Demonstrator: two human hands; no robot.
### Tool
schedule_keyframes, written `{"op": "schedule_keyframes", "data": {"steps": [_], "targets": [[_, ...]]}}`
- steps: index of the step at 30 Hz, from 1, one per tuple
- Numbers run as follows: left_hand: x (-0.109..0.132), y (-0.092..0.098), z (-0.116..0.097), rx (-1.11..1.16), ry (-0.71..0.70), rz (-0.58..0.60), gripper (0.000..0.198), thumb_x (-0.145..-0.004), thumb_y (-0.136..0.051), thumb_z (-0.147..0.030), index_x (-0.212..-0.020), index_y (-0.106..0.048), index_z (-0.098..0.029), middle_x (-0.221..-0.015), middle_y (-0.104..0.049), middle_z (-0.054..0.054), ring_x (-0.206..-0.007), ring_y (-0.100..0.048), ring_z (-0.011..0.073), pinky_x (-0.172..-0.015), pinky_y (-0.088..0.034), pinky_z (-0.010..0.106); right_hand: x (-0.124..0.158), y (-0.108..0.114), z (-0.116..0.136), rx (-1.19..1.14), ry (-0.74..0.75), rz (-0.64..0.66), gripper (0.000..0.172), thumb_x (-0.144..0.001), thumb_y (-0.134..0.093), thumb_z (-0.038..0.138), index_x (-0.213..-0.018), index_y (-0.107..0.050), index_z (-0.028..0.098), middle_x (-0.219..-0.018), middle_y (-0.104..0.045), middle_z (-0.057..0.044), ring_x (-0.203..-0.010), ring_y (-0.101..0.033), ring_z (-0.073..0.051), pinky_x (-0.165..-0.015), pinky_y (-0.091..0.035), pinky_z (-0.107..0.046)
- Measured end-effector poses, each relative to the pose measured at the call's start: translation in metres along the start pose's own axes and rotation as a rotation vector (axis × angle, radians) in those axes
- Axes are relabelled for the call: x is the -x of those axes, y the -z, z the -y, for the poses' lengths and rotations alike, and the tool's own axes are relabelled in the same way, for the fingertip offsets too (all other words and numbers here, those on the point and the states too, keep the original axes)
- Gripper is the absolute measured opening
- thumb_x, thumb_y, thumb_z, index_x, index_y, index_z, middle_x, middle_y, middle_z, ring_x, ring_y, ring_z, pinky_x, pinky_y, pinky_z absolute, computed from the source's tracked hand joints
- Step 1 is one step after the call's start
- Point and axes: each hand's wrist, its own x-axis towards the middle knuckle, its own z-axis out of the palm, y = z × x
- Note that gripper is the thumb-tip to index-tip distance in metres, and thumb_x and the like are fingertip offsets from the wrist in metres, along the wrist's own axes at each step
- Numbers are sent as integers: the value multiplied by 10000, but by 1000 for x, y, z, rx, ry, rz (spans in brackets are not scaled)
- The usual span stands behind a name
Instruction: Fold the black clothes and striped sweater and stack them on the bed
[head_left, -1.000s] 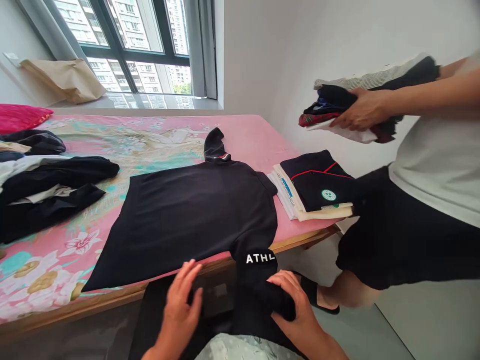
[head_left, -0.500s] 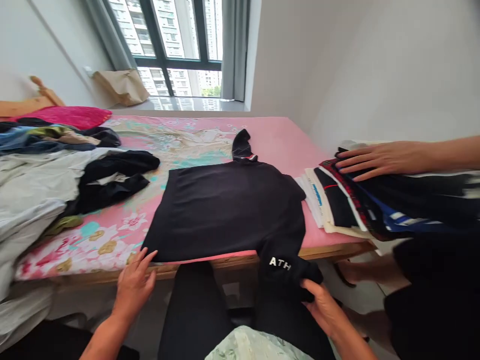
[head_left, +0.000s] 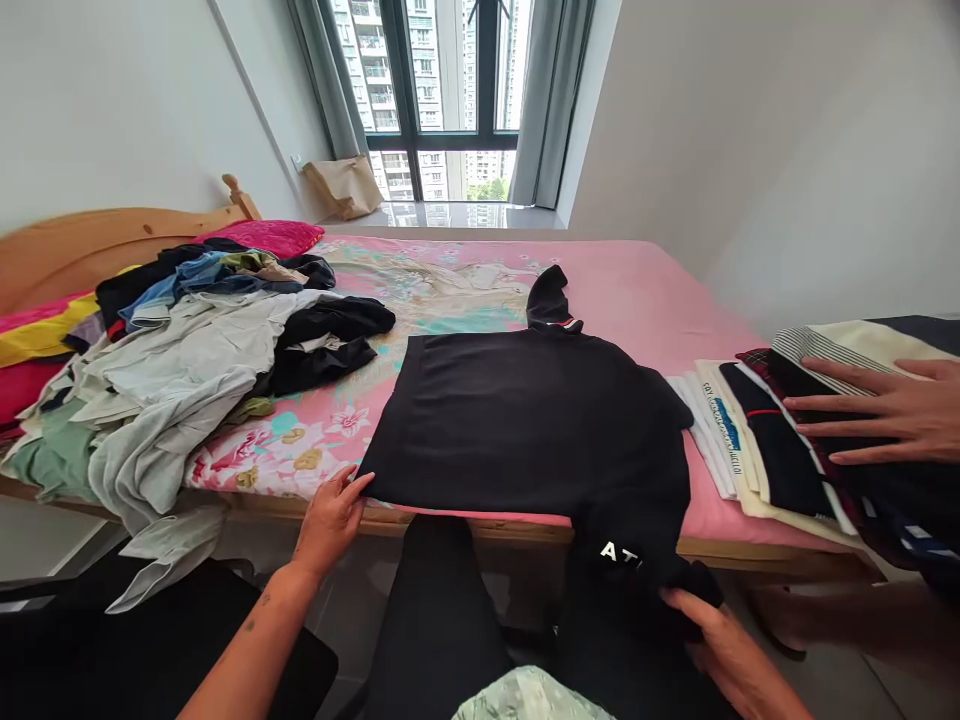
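Observation:
A black sweatshirt [head_left: 517,420] lies spread flat at the bed's near edge. Its far sleeve points toward the window, with a red and white stripe on it. The near sleeve hangs over the edge and shows white letters. At the lower left hem corner, my left hand [head_left: 330,515] pinches the fabric between thumb and fingers. My right hand [head_left: 724,640] grips the end of the hanging sleeve, its fingertips partly hidden by the cloth.
Left on the bed is a loose heap of clothes [head_left: 217,345]. Folded clothes [head_left: 757,430] stand in a row at the right, under another person's hand [head_left: 892,410]. A wooden headboard [head_left: 112,235], a pink pillow [head_left: 262,236] and a paper bag [head_left: 345,187] are farther back.
The view has swung left, showing more of the heap. My left fingers have closed on the hem corner. My right hand still holds the sleeve end. The other person's hand remains over the folded clothes.

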Motion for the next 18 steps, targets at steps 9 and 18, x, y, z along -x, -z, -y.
{"op": "schedule_keyframes", "data": {"steps": [9, 18], "targets": [[-23, 17, -1, -32, 148, 160, 336, -840, -430, -319, -1101, -617, -217, -1114, -625, 49, -1079, -545, 196, -989, -406, 318, -6, -1, -6, 47, 130, -63, 550, -610, -739, 362, -1131, -616, 236, -1114, -678, -48, -1152, -544, -320, -872, -510, -367], [-78, 2, -10, -186, 417, 212, 267, -814, -488, -391, -863, -638, -176, -942, -661, 105, -936, -597, 247, -804, -425, 333, -7, -10, -14, -26, -31, -15, 506, -565, -751, 413, -1003, -666, 175, -989, -717, -85, -1056, -598, -370, -882, -517, -446]]}}
